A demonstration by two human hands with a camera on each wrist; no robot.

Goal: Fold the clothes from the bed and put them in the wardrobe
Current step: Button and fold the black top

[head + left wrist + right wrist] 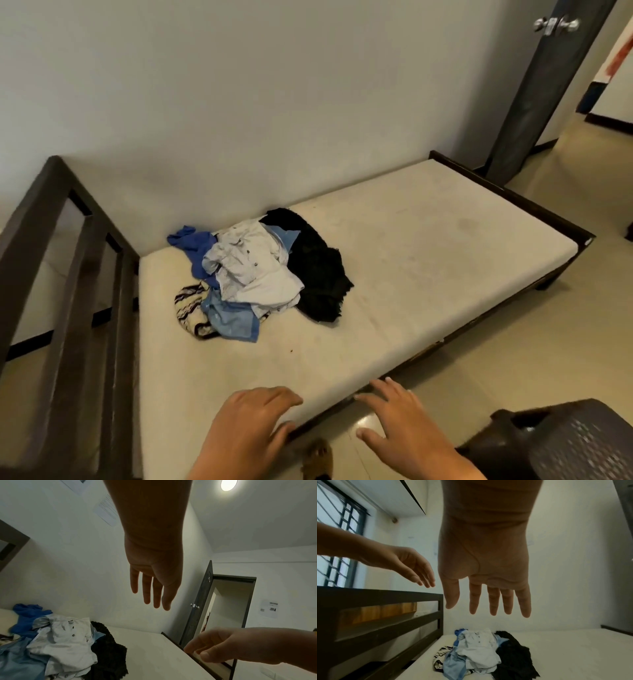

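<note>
A heap of crumpled clothes [260, 274] lies on the bare mattress [428, 246] toward the headboard end: a white buttoned shirt [253, 263] on top, a black garment [318, 270] at its right, a dark blue piece [195, 250] at the back left, a light blue piece [229, 318] and a striped piece [190, 308] in front. My left hand [260, 411] hovers over the near mattress edge, fingers relaxed and empty. My right hand [387, 407] hangs beside it above the bed's edge, fingers spread, holding nothing. The clothes [56, 642] [481, 651] lie well beyond both hands.
A dark wooden slatted headboard [68, 274] stands at the left. The dark bed frame [513, 198] rims the mattress. A dark door [541, 89] stands open at the back right. A dark perforated plastic basket [565, 445] sits on the tiled floor by my right arm.
</note>
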